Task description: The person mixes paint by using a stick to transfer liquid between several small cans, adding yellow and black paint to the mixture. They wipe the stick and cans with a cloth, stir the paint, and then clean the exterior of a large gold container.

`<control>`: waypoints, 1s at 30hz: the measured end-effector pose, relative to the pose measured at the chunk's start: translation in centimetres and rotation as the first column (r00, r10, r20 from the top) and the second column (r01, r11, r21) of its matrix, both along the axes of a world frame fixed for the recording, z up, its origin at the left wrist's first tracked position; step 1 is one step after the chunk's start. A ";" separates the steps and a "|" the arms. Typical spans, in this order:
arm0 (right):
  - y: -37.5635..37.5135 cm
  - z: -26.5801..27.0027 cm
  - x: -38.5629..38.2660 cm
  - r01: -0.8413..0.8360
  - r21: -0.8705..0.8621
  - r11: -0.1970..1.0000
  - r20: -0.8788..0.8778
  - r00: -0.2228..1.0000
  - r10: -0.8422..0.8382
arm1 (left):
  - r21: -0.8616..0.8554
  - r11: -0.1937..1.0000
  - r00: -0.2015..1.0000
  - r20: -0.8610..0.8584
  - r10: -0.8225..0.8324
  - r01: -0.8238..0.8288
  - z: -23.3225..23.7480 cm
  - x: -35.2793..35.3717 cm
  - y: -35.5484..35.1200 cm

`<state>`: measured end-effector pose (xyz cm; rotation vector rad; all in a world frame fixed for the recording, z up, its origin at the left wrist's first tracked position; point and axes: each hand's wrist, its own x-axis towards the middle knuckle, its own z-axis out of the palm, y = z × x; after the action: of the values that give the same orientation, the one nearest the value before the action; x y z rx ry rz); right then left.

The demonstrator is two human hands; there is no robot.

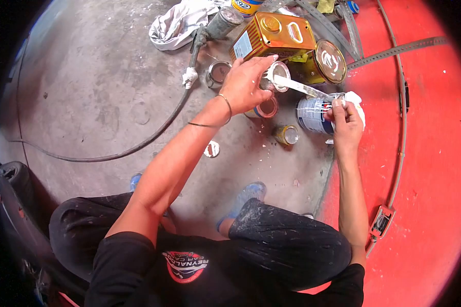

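The left hand (247, 82) is curled partway round a small open can (268, 83), with thumb and fingers spread to either side of it, gripping it just in front of the amber rectangular tin (274, 31). The right hand (347, 122) is closed, pinching one end of a flat strip (307, 89) between thumb and fingers. The strip slants across to the small can, its white-coated end at the can's mouth. Beside the right hand stands a blue-and-white can (311, 113) with white drips down its side.
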<state>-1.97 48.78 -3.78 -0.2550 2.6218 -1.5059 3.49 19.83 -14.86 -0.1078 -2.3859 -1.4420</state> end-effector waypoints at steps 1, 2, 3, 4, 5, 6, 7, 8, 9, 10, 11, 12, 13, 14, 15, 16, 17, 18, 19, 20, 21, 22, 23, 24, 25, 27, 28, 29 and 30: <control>0.5 -0.7 0.2 0.060 -0.065 0.996 0.141 0.989 -0.050 | 0.036 0.999 1.000 0.009 -0.004 0.004 0.0 -0.1 0.1; 0.9 -1.4 0.5 0.128 -0.123 0.984 0.281 0.955 -0.089 | 0.064 0.998 1.000 -0.005 -0.007 0.008 -0.1 -0.3 0.3; 1.2 -1.9 0.8 0.201 -0.171 0.965 0.419 0.901 -0.114 | 0.092 0.996 1.000 -0.017 -0.009 0.011 -0.1 -0.5 0.5; 1.5 -2.3 1.0 0.203 -0.221 0.954 0.475 0.876 -0.076 | 0.119 0.993 1.000 -0.027 -0.010 0.013 -0.1 -0.5 0.6; 1.7 -2.6 1.1 0.228 -0.280 0.933 0.516 0.855 -0.055 | 0.154 0.988 1.000 -0.007 -0.026 0.027 -0.3 -0.6 0.7; 1.7 -2.7 1.3 0.256 -0.334 0.907 0.554 0.832 -0.030 | 0.189 0.981 0.999 0.014 -0.042 0.039 0.1 -0.5 0.7; 1.9 -2.8 1.4 0.286 -0.386 0.877 0.590 0.807 -0.003 | 0.225 0.973 0.998 0.034 -0.059 0.050 0.5 -0.5 0.7; 2.0 -2.7 1.4 0.288 -0.404 0.868 0.605 0.796 0.018 | 0.243 0.969 0.999 0.021 -0.043 0.036 0.9 -0.5 0.8; 2.1 -2.5 1.2 0.291 -0.423 0.858 0.618 0.785 0.039 | 0.261 0.965 1.000 0.009 -0.027 0.024 1.1 -0.6 0.9; 2.2 -2.4 1.0 0.296 -0.443 0.846 0.631 0.773 0.060 | 0.278 0.961 1.000 -0.001 -0.013 0.012 1.4 -0.7 0.9; 2.4 -2.2 0.9 0.287 -0.462 0.839 0.626 0.776 0.079 | 0.288 0.956 0.999 -0.002 -0.054 0.052 1.5 -0.8 0.8; 2.8 -2.1 0.7 0.282 -0.481 0.830 0.623 0.776 0.097 | 0.300 0.949 0.995 0.001 -0.097 0.092 1.8 -1.0 0.5; 3.2 -2.0 0.6 0.277 -0.499 0.821 0.620 0.776 0.115 | 0.311 0.941 0.990 0.005 -0.140 0.131 1.5 -1.2 0.4; 3.7 -2.0 0.4 0.274 -0.524 0.807 0.616 0.775 0.137 | 0.318 0.932 0.984 -0.029 -0.174 0.174 0.7 -1.7 0.2; 4.2 -1.7 0.4 0.279 -0.527 0.803 0.616 0.776 0.135 | 0.349 0.919 0.979 0.019 -0.205 0.186 0.9 -1.6 0.0; 4.9 -1.5 0.4 0.265 -0.521 0.811 0.605 0.785 0.131 | 0.326 0.929 0.980 0.042 -0.197 0.173 1.0 -1.6 -0.3; 5.5 -1.5 0.5 0.252 -0.514 0.820 0.594 0.794 0.128 | 0.303 0.939 0.980 0.063 -0.188 0.160 1.0 -1.6 -0.5; 6.1 -1.6 0.7 0.253 -0.500 0.828 0.591 0.799 0.113 | 0.300 0.942 0.982 0.068 -0.178 0.150 0.4 -1.7 -0.6; 6.6 -2.0 1.0 0.260 -0.471 0.843 0.599 0.796 0.090 | 0.297 0.945 0.984 0.070 -0.167 0.139 -0.2 -1.9 -0.8; 7.1 -2.5 1.3 0.266 -0.442 0.857 0.604 0.794 0.065 | 0.293 0.947 0.985 0.069 -0.156 0.130 -0.7 -2.2 -0.9; 7.3 -2.8 1.6 0.271 -0.411 0.870 0.609 0.792 0.040 | 0.219 0.968 0.987 0.084 -0.139 0.118 -0.9 -2.3 -1.0; 7.3 -3.4 1.9 0.300 -0.348 0.888 0.616 0.788 -0.025 | 0.142 0.984 0.988 0.096 -0.122 0.108 -1.0 -2.5 -1.1; 7.1 -4.0 2.1 0.276 -0.307 0.911 0.600 0.799 -0.039 | 0.063 0.993 0.989 0.105 -0.105 0.099 -1.1 -2.6 -1.1; 7.0 -4.6 2.1 0.251 -0.265 0.931 0.582 0.811 -0.052 | 0.058 0.993 0.987 0.119 -0.109 0.103 -1.3 -2.7 -1.0; 6.7 -5.3 2.0 0.225 -0.222 0.949 0.563 0.824 -0.064 | 0.053 0.993 0.985 0.132 -0.113 0.106 -1.6 -2.7 -0.9; 5.2 -6.1 1.6 0.132 -0.123 0.984 0.437 0.897 -0.066 | 0.005 0.995 0.986 0.133 -0.098 0.098 -2.1 -2.9 -0.7; 3.7 -6.1 1.6 0.077 -0.071 0.995 0.354 0.934 -0.047 | -0.036 0.996 0.990 0.120 -0.079 0.084 -2.4 -2.8 -0.5; 2.6 -6.2 1.5 0.027 -0.014 1.000 0.269 0.963 -0.022 | -0.077 0.995 0.993 0.106 -0.060 0.069 -2.7 -2.7 -0.4; 2.1 -6.4 1.5 -0.081 0.063 0.995 0.160 0.985 0.070 | -0.104 0.992 0.987 0.151 -0.049 0.065 -2.6 -2.6 -0.2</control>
<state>-0.52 50.83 -10.22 -0.2172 2.5054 -1.3504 0.88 19.64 -17.49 -0.1001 -2.6027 -1.3891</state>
